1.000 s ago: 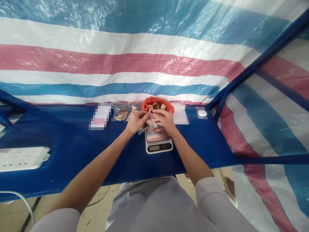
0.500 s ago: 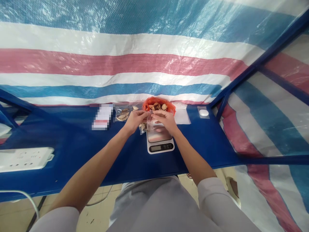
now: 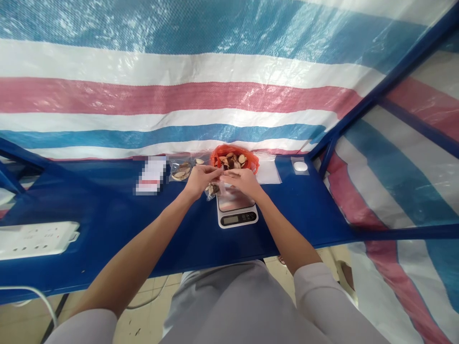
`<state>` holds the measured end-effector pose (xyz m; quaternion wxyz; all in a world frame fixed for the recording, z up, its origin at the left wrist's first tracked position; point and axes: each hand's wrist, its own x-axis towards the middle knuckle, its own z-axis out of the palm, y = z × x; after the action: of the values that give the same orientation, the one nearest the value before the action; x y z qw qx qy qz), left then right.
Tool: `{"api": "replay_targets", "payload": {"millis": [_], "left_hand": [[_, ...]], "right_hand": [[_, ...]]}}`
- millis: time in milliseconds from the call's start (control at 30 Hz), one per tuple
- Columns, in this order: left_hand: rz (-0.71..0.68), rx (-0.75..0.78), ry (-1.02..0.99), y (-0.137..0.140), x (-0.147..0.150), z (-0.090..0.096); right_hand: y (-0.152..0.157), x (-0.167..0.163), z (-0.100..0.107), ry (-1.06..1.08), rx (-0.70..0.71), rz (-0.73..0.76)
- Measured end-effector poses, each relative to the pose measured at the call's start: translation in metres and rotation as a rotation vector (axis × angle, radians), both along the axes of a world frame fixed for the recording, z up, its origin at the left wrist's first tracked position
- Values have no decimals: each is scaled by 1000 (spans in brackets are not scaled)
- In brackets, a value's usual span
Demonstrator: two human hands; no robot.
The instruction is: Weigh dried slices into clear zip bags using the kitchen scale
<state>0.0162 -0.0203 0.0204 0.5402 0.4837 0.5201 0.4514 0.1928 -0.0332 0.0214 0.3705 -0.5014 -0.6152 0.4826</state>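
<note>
Both hands meet over the back left of a white kitchen scale (image 3: 237, 202), pinching the top of a small clear plastic bag (image 3: 212, 189) with pale and dark pieces in its bottom. My left hand (image 3: 201, 180) is closed on the bag's upper edge from the left. From the right, my right hand (image 3: 244, 181) is closed on the same edge, fingertips almost touching the left ones. The bag hangs below the fingers, over the scale's left edge. Just behind the hands sits an open red plastic bag (image 3: 254, 165) full of brown and cream pieces, perhaps dried slices or shells.
Left of the hands lie another clear bag (image 3: 180, 170) of pieces and a blurred white card (image 3: 152, 175). White sheets (image 3: 269, 171) and a round white item (image 3: 300, 166) are at right. A power strip (image 3: 38, 239) lies far left on the blue table (image 3: 118, 220).
My right hand has shifted slightly left and its fingers have drawn closer to the left hand along the bag's top. The whole view has moved slightly.
</note>
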Motion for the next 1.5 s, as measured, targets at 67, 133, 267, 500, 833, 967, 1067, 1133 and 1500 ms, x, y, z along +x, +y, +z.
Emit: {"api": "replay_targets", "payload": {"millis": [67,133,267,500,833,967,1067,1133,1500], "left_hand": [[2,16,12,0,1,0],[-3,30,28,0,2,0],[-14,66,78,0,2,0],[0,96,147,0,3,-3],[-55,63,106,0,2,-1],[-72,65,133,2,-1,1],[-70,113,229,1,-7,0],[-73,144,308,1,-11,-1],[-139,58,405,0,-1,22]], "right_hand": [[1,1,2,-41,2,1],[2,2,2,-65,-4,2],[4,3,1,-70,-22,-5],[3,2,5,-123,26,-17],[5,2,-3,-63,-10,-34],[7,4,-6,-27,-22,-44],[10,9,-4,21,-69,-89],[10,12,-3,51,-100,-101],[10,8,1,-68,59,-28]]}}
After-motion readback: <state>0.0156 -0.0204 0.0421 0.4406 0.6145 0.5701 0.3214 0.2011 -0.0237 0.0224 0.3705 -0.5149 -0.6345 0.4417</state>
